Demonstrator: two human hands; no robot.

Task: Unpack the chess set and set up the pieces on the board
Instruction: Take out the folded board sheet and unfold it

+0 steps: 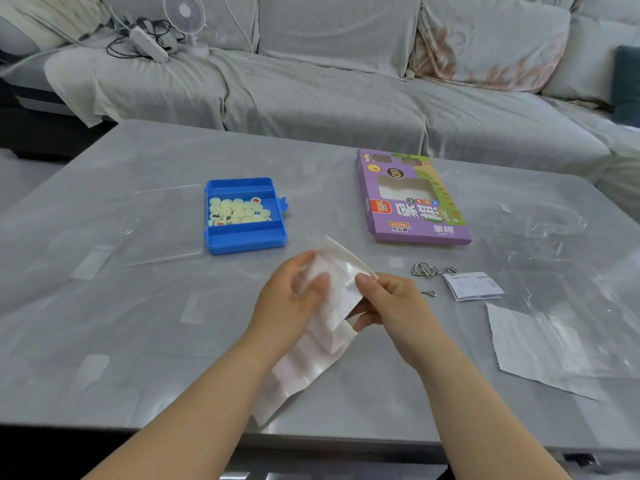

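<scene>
Both my hands hold a folded sheet inside a clear plastic bag (311, 355) above the middle of the grey table (104, 306); it looks like the folded board. My left hand (291, 299) grips the bag's upper left part. My right hand (391, 306) pinches its top right edge between thumb and fingers. An open blue plastic case (246, 237) lies further back on the left, with several cream round chess pieces (239, 211) in its middle compartment. Its clear lid (162, 223) lies flat to the left.
A purple chess-set box (412, 199) lies at the back right. Metal ring puzzles (433, 270), a small leaflet (472, 285), a white paper sheet (533, 348) and crumpled clear wrap (554, 223) sit on the right. A grey sofa (329, 81) with a fan (185, 19) stands behind.
</scene>
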